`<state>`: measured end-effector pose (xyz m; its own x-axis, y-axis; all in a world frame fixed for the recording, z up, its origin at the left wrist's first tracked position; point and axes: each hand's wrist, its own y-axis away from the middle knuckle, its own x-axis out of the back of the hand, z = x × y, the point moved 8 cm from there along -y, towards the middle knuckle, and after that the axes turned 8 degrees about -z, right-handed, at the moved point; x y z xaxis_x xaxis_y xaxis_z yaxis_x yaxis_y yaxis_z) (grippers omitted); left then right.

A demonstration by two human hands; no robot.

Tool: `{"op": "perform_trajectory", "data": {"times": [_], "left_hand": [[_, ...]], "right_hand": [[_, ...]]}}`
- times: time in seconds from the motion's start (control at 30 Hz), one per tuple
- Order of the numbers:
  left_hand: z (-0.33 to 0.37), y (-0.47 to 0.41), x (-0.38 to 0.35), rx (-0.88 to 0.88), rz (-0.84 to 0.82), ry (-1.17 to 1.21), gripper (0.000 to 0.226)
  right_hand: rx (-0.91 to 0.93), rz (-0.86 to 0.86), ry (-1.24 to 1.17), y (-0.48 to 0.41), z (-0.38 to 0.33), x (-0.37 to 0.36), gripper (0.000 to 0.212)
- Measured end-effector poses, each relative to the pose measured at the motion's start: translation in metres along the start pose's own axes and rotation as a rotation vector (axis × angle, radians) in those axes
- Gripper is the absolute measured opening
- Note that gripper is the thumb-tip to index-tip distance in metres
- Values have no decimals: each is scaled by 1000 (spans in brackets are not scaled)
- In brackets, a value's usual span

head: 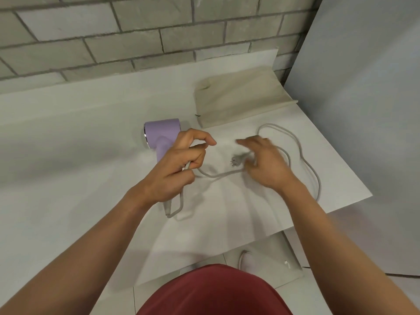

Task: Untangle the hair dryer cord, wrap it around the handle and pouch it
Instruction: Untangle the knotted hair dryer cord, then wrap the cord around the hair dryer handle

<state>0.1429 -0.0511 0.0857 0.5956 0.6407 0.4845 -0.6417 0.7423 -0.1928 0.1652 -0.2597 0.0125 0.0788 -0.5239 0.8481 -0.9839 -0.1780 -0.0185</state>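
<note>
A lilac hair dryer lies on the white counter, its barrel pointing right. My left hand is closed over the handle and pinches the grey cord against it. From that hand the cord runs right to the plug, then sweeps out in a wide loop toward the counter's right edge. My right hand hovers blurred at the plug with fingers spread; whether it touches the plug or cord I cannot tell. The beige cloth pouch lies flat behind the hands.
A grey brick wall runs along the back of the counter. A pale panel rises at the right. The counter's right corner ends near the cord loop, with tiled floor and a shoe below.
</note>
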Motion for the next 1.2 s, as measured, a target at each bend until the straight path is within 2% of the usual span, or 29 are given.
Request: {"op": "perform_trajectory", "data": {"times": [0.07, 0.13, 0.2, 0.23, 0.27, 0.33, 0.4, 0.47, 0.5, 0.53, 0.6, 0.7, 0.73, 0.8, 0.83, 0.93, 1.03, 1.2], "left_hand": [[4, 1, -3, -39, -32, 4, 33], [7, 3, -5, -72, -62, -12, 24], [7, 7, -5, -66, -74, -39, 15], [6, 11, -5, -57, -72, -55, 18], [4, 15, -4, -49, -70, -76, 27], [-4, 23, -4, -22, -51, -104, 49], [-11, 29, -2, -15, -9, -104, 57], [-12, 30, 2, -40, 38, -120, 59], [-12, 30, 4, -58, 73, -151, 61], [-10, 30, 7, -85, 109, -190, 63], [-7, 32, 7, -129, 137, -228, 67], [-18, 45, -1, -38, 104, -68, 68], [-26, 52, -5, 39, 98, 37, 62], [-43, 67, -21, 171, 12, 197, 34], [-48, 71, -32, 219, -72, 211, 22], [-55, 85, -61, 281, -289, 213, 33], [-56, 89, -75, 300, -417, 247, 34], [-62, 84, -90, 384, -562, 45, 29]], "right_hand": [[121, -171, -218, 0, -41, -21, 68], [119, -316, -426, 0, -65, -40, 66], [104, -363, -551, -2, -75, -50, 41], [106, -344, -581, -3, -76, -50, 27], [105, -307, -590, -2, -76, -47, 22], [105, -274, -664, 1, -73, -41, 24], [111, -395, -782, 6, -76, -45, 38], [121, -545, -706, 11, -85, -56, 59], [125, -579, -637, 11, -89, -61, 59], [134, -567, -576, 9, -92, -63, 50], [150, -411, -604, 5, -96, -54, 29], [159, -116, -818, 7, -90, -29, 24], [179, -53, -843, 10, -88, -21, 22], [215, 10, -846, 15, -84, -11, 20], [230, 28, -839, 19, -83, -5, 20], [269, 21, -831, 33, -76, 10, 19], [217, -20, -764, 44, -63, 16, 24], [117, -125, -357, 58, -39, 19, 20]]}}
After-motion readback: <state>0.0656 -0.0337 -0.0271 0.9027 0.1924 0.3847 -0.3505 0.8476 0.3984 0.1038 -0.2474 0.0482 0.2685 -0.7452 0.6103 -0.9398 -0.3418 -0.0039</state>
